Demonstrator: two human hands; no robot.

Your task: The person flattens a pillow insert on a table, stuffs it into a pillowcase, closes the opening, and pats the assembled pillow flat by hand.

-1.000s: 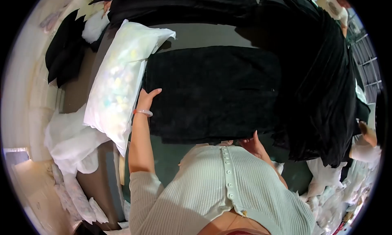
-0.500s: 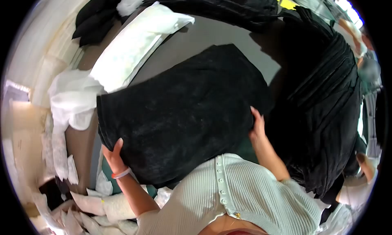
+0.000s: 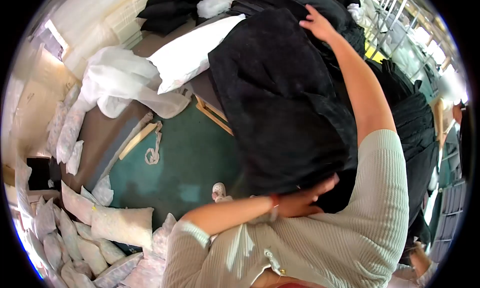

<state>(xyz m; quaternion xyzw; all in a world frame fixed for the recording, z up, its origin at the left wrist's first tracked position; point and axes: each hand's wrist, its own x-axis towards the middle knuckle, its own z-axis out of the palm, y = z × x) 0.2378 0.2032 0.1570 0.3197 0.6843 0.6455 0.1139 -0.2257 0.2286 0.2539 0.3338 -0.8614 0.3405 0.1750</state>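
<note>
A large black cloth piece (image 3: 280,88) hangs over the table edge, tilted towards my body. My right hand (image 3: 317,24) reaches to its far end, fingers spread over the black fabric. Low against its near edge is my left hand (image 3: 302,199), with a bracelet at the wrist; its fingers are stretched out and slightly blurred. Whether the left fingertips touch the cloth is unclear. Beside the cloth's left edge lies a filled white pillow (image 3: 192,53).
More black fabric (image 3: 412,128) is heaped at right, near another person's arm (image 3: 440,120). Sheer white material (image 3: 120,78) drapes at left. Filled pillows (image 3: 122,225) pile up at lower left. A wooden strip (image 3: 137,140) lies beside the green floor (image 3: 185,158).
My view has turned and the black cloth now stands more lengthwise before me. My right hand left its right edge for the far end; my left hand moved across to the near edge.
</note>
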